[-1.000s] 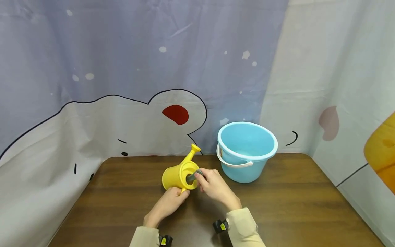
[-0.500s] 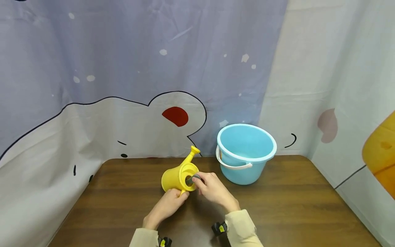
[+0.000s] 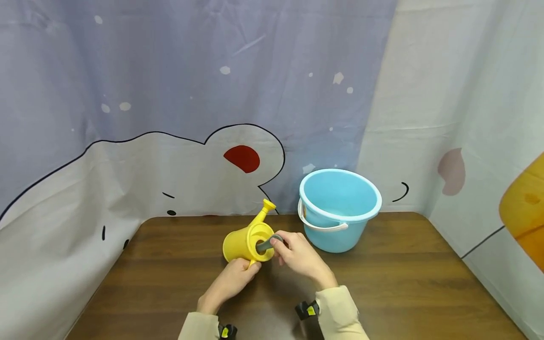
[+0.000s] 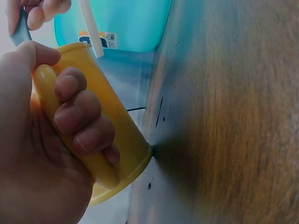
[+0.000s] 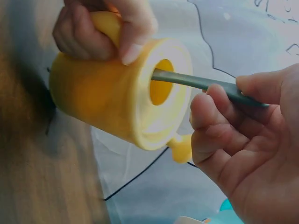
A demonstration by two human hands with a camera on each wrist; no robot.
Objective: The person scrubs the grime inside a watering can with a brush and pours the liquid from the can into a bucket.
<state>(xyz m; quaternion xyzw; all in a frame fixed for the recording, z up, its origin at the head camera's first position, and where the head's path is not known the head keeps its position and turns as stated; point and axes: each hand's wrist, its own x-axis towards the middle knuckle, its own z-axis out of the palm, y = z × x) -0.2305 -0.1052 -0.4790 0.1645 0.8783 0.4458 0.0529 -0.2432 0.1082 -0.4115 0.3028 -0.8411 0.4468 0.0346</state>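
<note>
A yellow watering can (image 3: 235, 245) is tilted over the table, its round opening facing the right hand and its spout pointing up and back. My left hand (image 3: 233, 281) grips the can's handle, with the fingers curled round it in the left wrist view. My right hand (image 3: 301, 257) pinches a slim dark grey-green handle (image 5: 196, 81) between thumb and fingers. That tool's far end goes into the can through the hole in its top; what kind of head it has is hidden inside.
Behind and right of the hands stands a light blue bucket (image 3: 335, 236), its white handle (image 3: 325, 228) hanging down in front. The brown wooden table (image 3: 403, 283) ends at a printed curtain (image 3: 178, 179).
The right hand first pushed the tool deeper into the can, then drew it back out a little, so more of its handle shows now. Left hand and can stay nearly still.
</note>
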